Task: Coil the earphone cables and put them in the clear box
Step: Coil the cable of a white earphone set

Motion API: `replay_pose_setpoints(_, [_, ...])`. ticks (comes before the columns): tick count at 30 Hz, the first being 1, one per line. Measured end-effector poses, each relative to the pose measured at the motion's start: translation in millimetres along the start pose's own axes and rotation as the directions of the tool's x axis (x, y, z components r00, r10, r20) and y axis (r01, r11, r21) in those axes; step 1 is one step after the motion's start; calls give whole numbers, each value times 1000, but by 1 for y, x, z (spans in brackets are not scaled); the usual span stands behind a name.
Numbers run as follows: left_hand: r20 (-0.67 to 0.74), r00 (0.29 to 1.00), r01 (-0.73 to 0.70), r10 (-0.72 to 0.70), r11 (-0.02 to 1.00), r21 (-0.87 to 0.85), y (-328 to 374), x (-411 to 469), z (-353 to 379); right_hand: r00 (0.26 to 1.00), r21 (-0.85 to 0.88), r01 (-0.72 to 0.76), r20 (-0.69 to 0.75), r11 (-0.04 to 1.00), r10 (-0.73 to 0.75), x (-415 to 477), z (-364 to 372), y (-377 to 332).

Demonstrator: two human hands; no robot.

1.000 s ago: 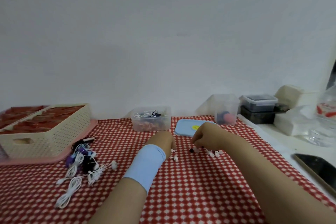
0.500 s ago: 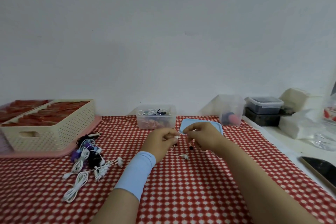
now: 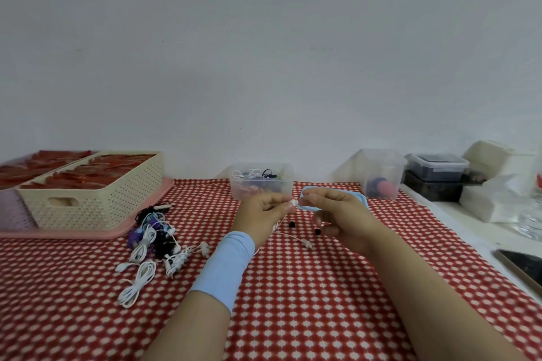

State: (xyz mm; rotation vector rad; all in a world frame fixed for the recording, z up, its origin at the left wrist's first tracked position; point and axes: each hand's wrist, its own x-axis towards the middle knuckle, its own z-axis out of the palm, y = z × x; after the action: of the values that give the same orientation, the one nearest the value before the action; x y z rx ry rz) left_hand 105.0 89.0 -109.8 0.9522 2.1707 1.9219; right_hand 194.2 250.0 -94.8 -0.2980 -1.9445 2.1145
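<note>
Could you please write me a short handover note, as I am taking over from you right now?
Left hand: pinches the white earphone, cable trailing to the tablecloth.
Right hand: pinches the same earphone.
Clear box: open, behind the hands, some earphones inside; a blue lid lies beside it.
Done: a few earphones boxed.
Left: coil this one, then the pile on the left of the tablecloth.
</note>
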Motion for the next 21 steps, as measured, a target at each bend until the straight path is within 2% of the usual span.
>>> replay_pose_setpoints(3, [15, 1000, 6, -7, 1000, 12, 2, -1, 2, 1000, 69, -7, 18, 998, 6, 0, 0, 1])
replay_pose_setpoints(10, [39, 999, 6, -9, 997, 73, 4, -5, 3, 995, -15, -28, 93, 1000, 29, -6, -1, 2])
replay_pose_setpoints(21, [95, 995, 28, -25, 999, -26, 8, -9, 3, 978, -11, -88, 189, 996, 88, -6, -7, -1])
